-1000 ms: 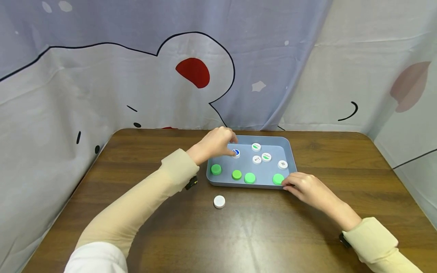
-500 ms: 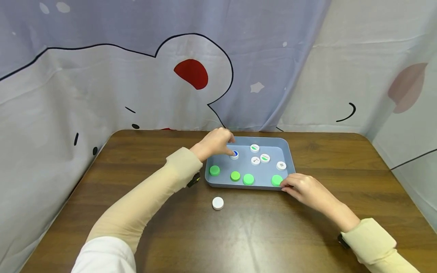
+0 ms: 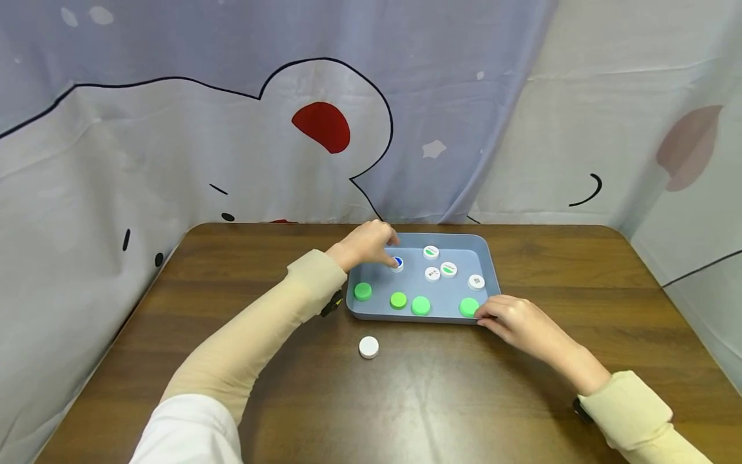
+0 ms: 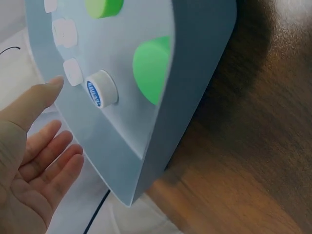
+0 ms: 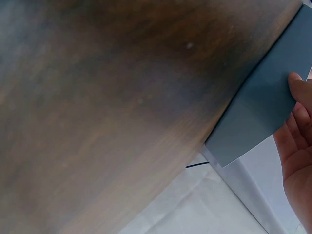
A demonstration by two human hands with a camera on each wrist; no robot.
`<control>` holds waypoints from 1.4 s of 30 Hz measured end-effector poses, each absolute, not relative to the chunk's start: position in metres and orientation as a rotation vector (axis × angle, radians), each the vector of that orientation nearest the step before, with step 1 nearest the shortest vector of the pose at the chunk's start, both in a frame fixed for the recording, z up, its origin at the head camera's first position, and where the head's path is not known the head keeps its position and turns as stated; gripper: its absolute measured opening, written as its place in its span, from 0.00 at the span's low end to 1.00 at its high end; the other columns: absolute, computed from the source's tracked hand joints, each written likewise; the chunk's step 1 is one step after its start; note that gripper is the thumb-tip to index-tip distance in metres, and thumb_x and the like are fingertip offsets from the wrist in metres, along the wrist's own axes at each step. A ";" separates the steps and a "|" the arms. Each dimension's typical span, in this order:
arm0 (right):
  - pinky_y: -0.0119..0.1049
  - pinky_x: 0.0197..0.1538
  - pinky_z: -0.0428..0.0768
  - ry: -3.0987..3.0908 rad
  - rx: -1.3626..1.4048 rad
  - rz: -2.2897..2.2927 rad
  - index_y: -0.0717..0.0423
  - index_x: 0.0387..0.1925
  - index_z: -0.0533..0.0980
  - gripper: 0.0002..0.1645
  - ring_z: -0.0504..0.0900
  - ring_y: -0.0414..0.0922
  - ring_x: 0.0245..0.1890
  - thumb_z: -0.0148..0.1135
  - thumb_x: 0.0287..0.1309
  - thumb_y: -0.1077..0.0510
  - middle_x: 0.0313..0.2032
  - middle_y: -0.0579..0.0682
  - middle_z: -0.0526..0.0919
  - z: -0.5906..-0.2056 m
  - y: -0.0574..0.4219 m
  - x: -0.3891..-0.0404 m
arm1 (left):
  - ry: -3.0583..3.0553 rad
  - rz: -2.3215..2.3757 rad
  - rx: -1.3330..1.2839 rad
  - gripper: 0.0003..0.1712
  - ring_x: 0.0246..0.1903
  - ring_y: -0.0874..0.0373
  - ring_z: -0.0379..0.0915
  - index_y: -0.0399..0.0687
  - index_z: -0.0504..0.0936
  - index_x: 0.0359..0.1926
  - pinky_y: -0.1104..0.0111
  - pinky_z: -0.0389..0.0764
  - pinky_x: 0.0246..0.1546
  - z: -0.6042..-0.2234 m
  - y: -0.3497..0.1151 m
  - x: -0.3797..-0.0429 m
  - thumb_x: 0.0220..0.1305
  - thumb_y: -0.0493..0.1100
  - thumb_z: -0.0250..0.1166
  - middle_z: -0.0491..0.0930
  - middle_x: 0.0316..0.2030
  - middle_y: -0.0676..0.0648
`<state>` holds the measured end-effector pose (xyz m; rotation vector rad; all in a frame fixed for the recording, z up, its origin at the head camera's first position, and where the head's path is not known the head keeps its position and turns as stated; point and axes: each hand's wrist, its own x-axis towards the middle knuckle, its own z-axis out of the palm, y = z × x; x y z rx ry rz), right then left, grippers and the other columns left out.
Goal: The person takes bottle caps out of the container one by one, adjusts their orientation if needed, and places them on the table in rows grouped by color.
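Observation:
My left hand point(image 3: 369, 245) hovers over the far left part of a grey-blue tray point(image 3: 377, 316), thumb and fingers spread apart with nothing between them. Just below the thumb sits a white bottle cap with a blue mark point(image 4: 101, 89); in the head view the thumb overlaps it. At the tray's near right corner my right hand point(image 3: 518, 318) pinches the wall, the thumb point(image 5: 297, 87) on its outer face. Right by those fingertips, inside the tray, lies a green cap point(image 3: 468, 307).
Other caps lie in the tray: green ones such as this cap point(image 3: 420, 305) along the near side, and several white printed ones, one a cap with a green mark point(image 3: 449, 269). A plain white cap point(image 3: 368, 347) sits on the wooden table point(image 3: 359, 412) before the tray. A curtain point(image 3: 232, 148) hangs behind.
The head view shifts slightly, and the whole scene slides a little left and down. The left forearm moves slightly to the right. The right hand keeps its place at the tray corner.

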<state>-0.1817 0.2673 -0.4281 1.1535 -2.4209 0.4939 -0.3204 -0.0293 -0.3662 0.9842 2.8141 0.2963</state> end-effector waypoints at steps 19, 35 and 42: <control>0.23 0.35 0.75 -2.439 1.142 0.489 0.52 0.28 0.81 0.13 0.78 0.33 0.28 0.75 0.37 0.65 0.28 0.38 0.82 -0.429 0.267 -0.182 | 2.733 0.220 0.968 0.25 0.48 0.54 0.78 0.43 0.83 0.50 0.65 0.77 0.52 -0.382 -0.015 -0.328 0.52 0.49 0.73 0.83 0.47 0.46; 0.24 0.35 0.76 -2.430 1.145 0.494 0.53 0.28 0.81 0.13 0.79 0.33 0.28 0.76 0.37 0.65 0.28 0.39 0.82 -0.429 0.267 -0.182 | 2.702 0.227 1.021 0.13 0.34 0.59 0.73 0.42 0.85 0.38 0.69 0.76 0.40 -0.398 -0.015 -0.331 0.53 0.44 0.73 0.84 0.35 0.48; 0.24 0.35 0.76 -2.429 1.138 0.496 0.52 0.28 0.81 0.13 0.79 0.33 0.28 0.76 0.37 0.65 0.28 0.38 0.82 -0.430 0.267 -0.181 | 2.704 0.255 1.012 0.14 0.38 0.59 0.76 0.42 0.86 0.40 0.68 0.78 0.45 -0.400 -0.014 -0.330 0.53 0.43 0.72 0.85 0.38 0.48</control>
